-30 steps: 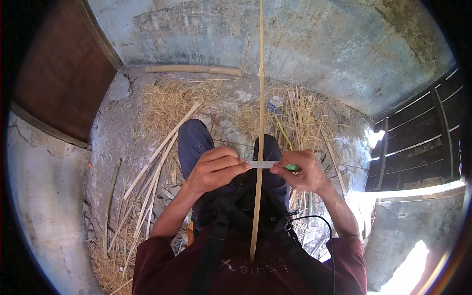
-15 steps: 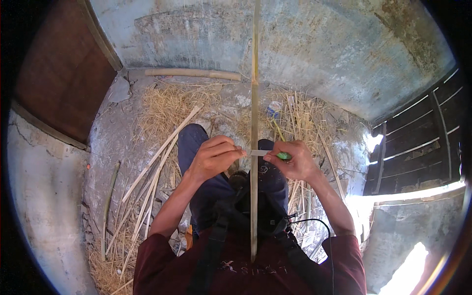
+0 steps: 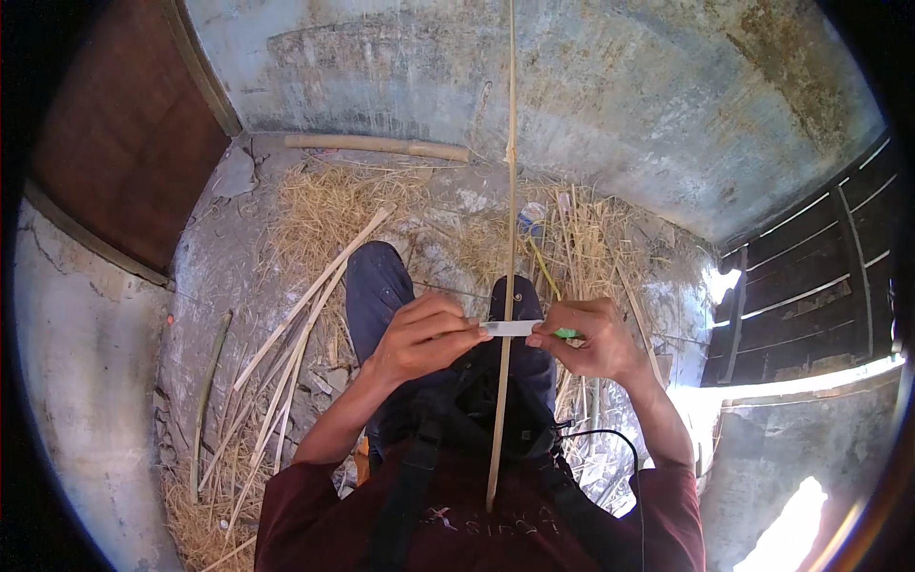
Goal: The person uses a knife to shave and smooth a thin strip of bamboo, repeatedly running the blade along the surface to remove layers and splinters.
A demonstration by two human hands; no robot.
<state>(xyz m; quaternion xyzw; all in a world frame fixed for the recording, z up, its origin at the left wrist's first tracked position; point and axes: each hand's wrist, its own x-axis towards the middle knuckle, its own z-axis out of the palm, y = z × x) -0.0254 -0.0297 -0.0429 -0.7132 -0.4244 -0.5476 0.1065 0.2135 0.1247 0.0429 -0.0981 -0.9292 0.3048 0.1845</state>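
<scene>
A long, thin bamboo strip (image 3: pixel 510 229) runs from the far wall side down to the front of my shirt, between my knees. Across it lies the pale blade of a knife (image 3: pixel 515 328). My right hand (image 3: pixel 599 343) is closed around the knife's handle, whose green colour (image 3: pixel 568 334) shows between the fingers. At the other end of the blade, my left hand (image 3: pixel 427 337) pinches the tip between thumb and fingers. The blade meets the strip midway between both hands. Whether the strip's near end touches my shirt I cannot tell.
Several split bamboo strips (image 3: pixel 303 329) lie at left, beside a greenish stick (image 3: pixel 210 405). Shavings (image 3: pixel 338 210) cover the floor, with more strips (image 3: pixel 577 234) at right. A bamboo pole (image 3: pixel 376 146) rests along the far wall (image 3: pixel 400 67). A black cable (image 3: pixel 624 437) loops beside my right arm.
Both hands and the knife have moved along the strip toward my body. The strip now slants slightly and shows a narrower side. My left fingers have come onto the blade's tip.
</scene>
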